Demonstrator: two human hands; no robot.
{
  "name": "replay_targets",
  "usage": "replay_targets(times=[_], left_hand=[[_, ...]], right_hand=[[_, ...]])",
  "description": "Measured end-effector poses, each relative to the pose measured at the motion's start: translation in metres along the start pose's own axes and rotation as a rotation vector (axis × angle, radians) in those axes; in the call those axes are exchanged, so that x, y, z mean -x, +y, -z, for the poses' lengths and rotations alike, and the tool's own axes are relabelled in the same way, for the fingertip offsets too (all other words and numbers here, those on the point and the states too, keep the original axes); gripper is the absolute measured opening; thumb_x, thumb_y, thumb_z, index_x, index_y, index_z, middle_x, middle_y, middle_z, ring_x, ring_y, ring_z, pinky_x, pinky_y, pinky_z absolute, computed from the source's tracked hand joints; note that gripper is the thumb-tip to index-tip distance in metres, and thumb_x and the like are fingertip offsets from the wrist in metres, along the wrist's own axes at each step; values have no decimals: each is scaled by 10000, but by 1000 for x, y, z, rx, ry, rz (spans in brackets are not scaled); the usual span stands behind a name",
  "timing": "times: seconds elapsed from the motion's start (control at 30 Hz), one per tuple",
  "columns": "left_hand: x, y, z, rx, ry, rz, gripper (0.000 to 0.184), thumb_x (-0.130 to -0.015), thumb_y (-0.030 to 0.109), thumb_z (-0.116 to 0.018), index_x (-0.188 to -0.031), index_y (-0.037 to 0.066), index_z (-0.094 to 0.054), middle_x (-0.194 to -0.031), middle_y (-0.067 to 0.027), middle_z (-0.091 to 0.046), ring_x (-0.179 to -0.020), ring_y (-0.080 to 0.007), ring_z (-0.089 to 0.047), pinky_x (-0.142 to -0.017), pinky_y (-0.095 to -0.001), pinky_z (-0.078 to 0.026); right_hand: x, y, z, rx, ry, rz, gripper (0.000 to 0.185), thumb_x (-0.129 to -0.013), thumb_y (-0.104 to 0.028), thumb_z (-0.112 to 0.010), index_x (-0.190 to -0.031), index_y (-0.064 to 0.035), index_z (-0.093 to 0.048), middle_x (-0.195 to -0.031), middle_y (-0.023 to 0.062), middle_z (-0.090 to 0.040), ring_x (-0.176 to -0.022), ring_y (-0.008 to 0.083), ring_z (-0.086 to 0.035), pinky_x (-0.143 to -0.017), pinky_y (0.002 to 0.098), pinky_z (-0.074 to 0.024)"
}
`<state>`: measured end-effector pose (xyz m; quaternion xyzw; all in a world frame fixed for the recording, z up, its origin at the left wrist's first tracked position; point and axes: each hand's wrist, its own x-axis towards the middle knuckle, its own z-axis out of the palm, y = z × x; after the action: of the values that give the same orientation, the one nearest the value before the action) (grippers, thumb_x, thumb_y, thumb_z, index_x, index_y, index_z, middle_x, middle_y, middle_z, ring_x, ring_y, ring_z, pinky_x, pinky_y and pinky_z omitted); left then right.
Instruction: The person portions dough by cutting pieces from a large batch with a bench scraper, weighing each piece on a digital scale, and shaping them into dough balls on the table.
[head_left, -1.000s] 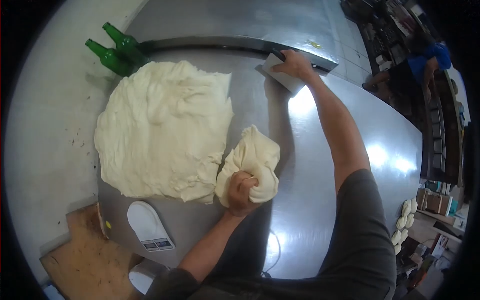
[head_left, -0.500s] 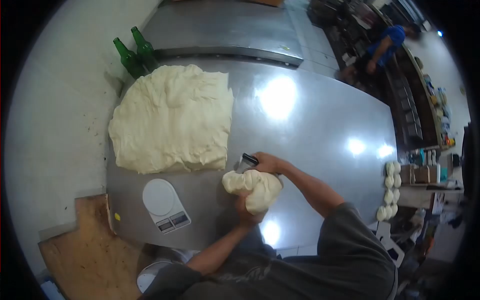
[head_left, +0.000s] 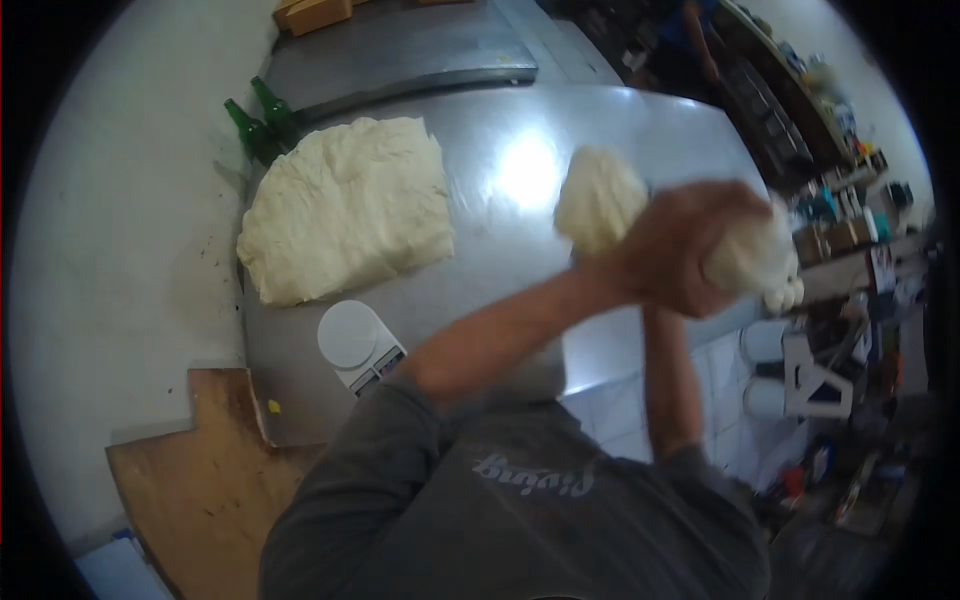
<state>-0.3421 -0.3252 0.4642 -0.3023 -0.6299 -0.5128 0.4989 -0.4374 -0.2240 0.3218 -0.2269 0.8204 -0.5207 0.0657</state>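
At the right side of the steel table, my left hand [head_left: 675, 250] is closed around a pale piece of dough [head_left: 748, 255], blurred by motion. The right forearm [head_left: 672, 390] rises behind it, and my right hand is mostly hidden behind the left, so its fingers cannot be made out. A separate lump of dough [head_left: 600, 198] sits just left of the hands. The large slab of dough [head_left: 350, 210] lies on the table's left part. The black-handled scraper seen earlier is out of sight.
A white digital scale [head_left: 350, 335] stands near the front left edge of the steel table [head_left: 490, 290]. Two green bottles [head_left: 255, 130] are by the wall. Small dough balls [head_left: 785, 295] sit at the right edge. A person [head_left: 690, 40] is in the background.
Both hands have moved far right from near the scale. The single lump they held is now two pieces, one in my left hand and one apart. The view has shifted right.
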Motion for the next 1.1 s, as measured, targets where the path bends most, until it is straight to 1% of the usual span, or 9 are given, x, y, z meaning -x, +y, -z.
replay_targets(times=[0.1, 0.17, 0.2, 0.4, 0.53, 0.63, 0.83, 0.97, 1.1], left_hand=[[11, 38, 62, -267, 12, -17, 690, -702, 127, -891, -1323, 46, -601, -1275, -183, -649, -1115, -392, -692, -938, -459, -578], [58, 46, 88, -224, 121, 144, 786, -760, 94, -913, -1432, 18, -513, -1390, -211, -538, -1204, -373, -660, -997, -437, -554], [101, 53, 95, -179, 194, 322, 824, -777, 99, -925, -1469, 5, -488, -1421, -224, -509, -1228, -363, -648, -1030, -437, -537], [377, 118, 144, -733, -280, 1016, 625, -856, 140, -866, -1413, 43, -598, -1379, -239, -601, -1359, -431, -561, -1137, -497, -468], [421, 162, 127, -542, -160, 1302, 568, -884, 179, -845, -1391, 59, -621, -1358, -234, -564, -1369, -443, -534, -1159, -503, -440], [380, 139, 121, -675, 89, 1324, 530, -896, 200, -836, -1373, 78, -641, -1416, -243, -552, -1393, -460, -511, -1173, -501, -428], [345, 66, 114, -805, -210, 1145, 473, -876, 191, -838, -1296, 71, -657, -1581, -232, -509, -1490, -488, -439, -1226, -537, -387], [370, 66, 111, -740, -27, 1216, 385, -838, 128, -847, -1175, 67, -671, -1592, -245, -510, -1532, -489, -408, -1225, -543, -400], [381, 88, 105, -758, 149, 1267, 333, -809, 71, -851, -1104, 60, -699, -1550, -243, -559, -1477, -472, -495, -1179, -517, -462]], right_hand=[[-50, -76, 46, 392, 415, 344, 379, -989, -302, -668, -1161, 28, -738, -1050, 152, -780, -926, 292, -761, -838, 436, -611], [-76, -92, 59, 632, 396, 276, 376, -997, -288, -654, -1173, 34, -734, -1061, 158, -779, -929, 303, -766, -842, 436, -617], [-79, -95, 75, 81, -153, -13, 437, -953, -315, -722, -1245, 10, -735, -1114, 133, -800, -961, 277, -772, -856, 421, -597], [-83, -47, 26, 825, 10, -91, 435, -897, -373, -696, -1191, -58, -759, -1145, 228, -779, -1072, 417, -748, -925, 508, -585], [-94, -2, -43, 497, -195, 24, 460, -908, -397, -707, -1179, -25, -712, -1118, 254, -772, -1053, 424, -748, -918, 505, -584], [-112, 34, -123, 381, -413, 0, 500, -914, -350, -775, -1272, -8, -709, -1168, 218, -764, -1082, 347, -721, -945, 462, -551], [-228, 70, -191, 780, -653, 162, 483, -826, -374, -756, -1261, -163, -757, -1197, 133, -792, -1106, 342, -753, -954, 470, -593], [-300, 120, -218, 754, -696, 162, 482, -811, -344, -708, -1263, -186, -761, -1207, 115, -796, -1131, 341, -751, -962, 468, -597], [-244, 88, -225, 668, -799, 298, 451, -824, -363, -711, -1232, -182, -778, -1165, 136, -799, -1059, 354, -763, -948, 479, -598]])
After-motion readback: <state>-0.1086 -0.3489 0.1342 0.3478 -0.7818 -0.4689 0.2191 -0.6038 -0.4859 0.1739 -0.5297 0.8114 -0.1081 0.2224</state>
